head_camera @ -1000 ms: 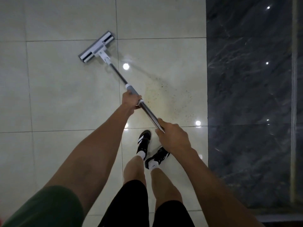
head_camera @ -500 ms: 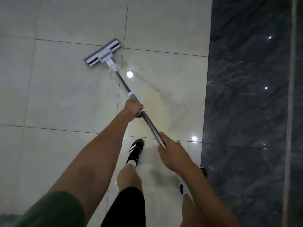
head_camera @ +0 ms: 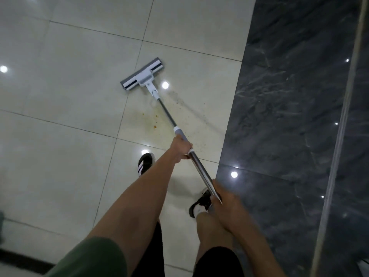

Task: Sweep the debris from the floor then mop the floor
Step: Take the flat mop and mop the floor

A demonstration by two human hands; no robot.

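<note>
A short olive-green sleeve (head_camera: 93,256) covers the left upper arm; both forearms are bare. Black shorts (head_camera: 215,262) end above the knees. Black trainers with white stripes (head_camera: 145,163) are worn over white socks (head_camera: 198,211).

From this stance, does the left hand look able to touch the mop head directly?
Probably not. The left hand grips the mop handle partway up, and the mop head lies on the floor at the pole's far end, past the stained patch. Nothing blocks it; the person would have to bend or step forward.
</note>
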